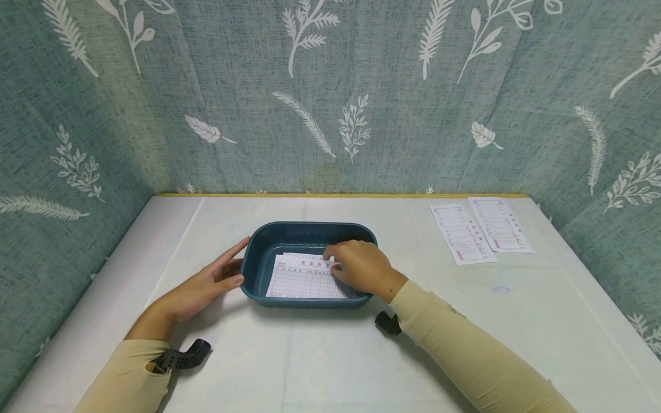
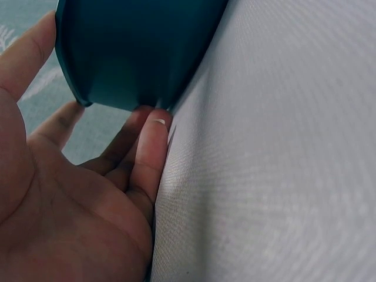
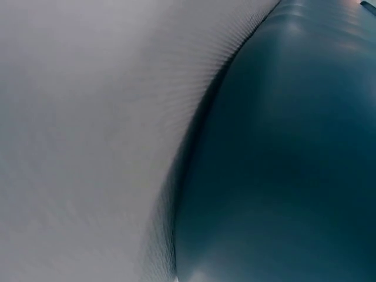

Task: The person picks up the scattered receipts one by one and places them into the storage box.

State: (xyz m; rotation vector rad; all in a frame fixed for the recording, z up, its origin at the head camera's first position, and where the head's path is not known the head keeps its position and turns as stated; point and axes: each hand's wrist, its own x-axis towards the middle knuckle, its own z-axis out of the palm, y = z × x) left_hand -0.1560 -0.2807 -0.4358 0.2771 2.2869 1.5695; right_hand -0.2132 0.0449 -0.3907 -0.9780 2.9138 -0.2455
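A dark blue-green plastic basin (image 1: pixel 310 303) sits on the table with several printed receipt slips (image 1: pixel 299 280) lying in it. My left hand (image 1: pixel 209 285) touches the basin's left end, its thumb and fingers spread along the wall. In the left wrist view, fingertips of that left hand (image 2: pixel 88 170) meet the basin (image 2: pixel 117 59) near its rim and low by the tablecloth. My right hand (image 1: pixel 361 267) reaches over the right end, thumb and forefinger bent down at the slips' right part. I cannot tell whether they pinch one. The right wrist view holds only the basin's outer wall (image 3: pixel 282 147) and the tablecloth.
Two more receipt slips (image 1: pixel 463 234) (image 1: pixel 501 225) lie side by side on the white-covered table (image 1: pixel 330 367) at the back right. A leaf-patterned cloth (image 1: pixel 248 132) hangs behind and along both sides. A black wrist-camera mount (image 1: pixel 186 355) sticks out from the left sleeve.
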